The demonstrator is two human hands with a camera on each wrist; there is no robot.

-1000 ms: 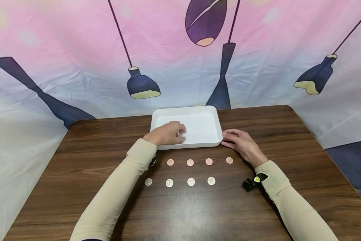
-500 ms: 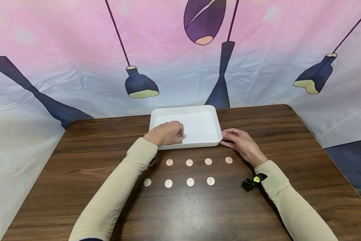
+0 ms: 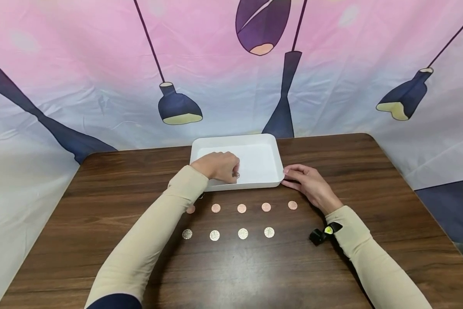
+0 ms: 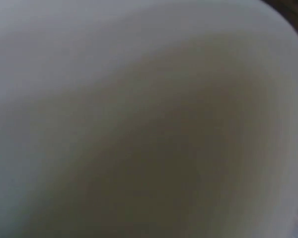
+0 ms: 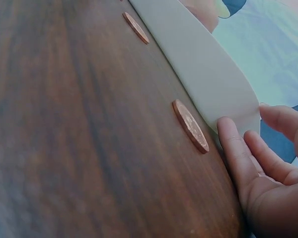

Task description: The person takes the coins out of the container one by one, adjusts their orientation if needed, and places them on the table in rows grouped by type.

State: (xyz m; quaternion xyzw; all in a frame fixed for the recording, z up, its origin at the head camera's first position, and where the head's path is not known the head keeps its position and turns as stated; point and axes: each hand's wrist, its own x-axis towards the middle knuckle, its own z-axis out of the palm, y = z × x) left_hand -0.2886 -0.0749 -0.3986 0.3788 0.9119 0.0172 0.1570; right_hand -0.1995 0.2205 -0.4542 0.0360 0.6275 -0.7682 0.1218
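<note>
My left hand (image 3: 218, 166) reaches over the near wall of a white tray (image 3: 260, 167), its fingers curled down inside. A small coin (image 3: 237, 175) shows at those fingertips, pinched and partly hidden by the hand. The left wrist view is blurred, filled by the tray's pale surface. At the tray's near right corner, my right hand (image 3: 310, 184) touches the outer wall with extended fingers. In the right wrist view, the fingers (image 5: 233, 146) lie against that corner, and a copper-coloured coin (image 5: 191, 126) lies close beside them on the table.
Several copper-coloured coins (image 3: 241, 208) form a row just in front of the tray. Nearer to me runs a row of several silvery coins (image 3: 243, 234). All lie on a brown wooden table (image 3: 316, 274), with a printed cloth (image 3: 223, 64) hanging behind it.
My left fingers have come together at the coin inside the tray, and that wrist has shifted slightly, uncovering the leftmost copper-coloured coin. My right hand stays at the tray's corner.
</note>
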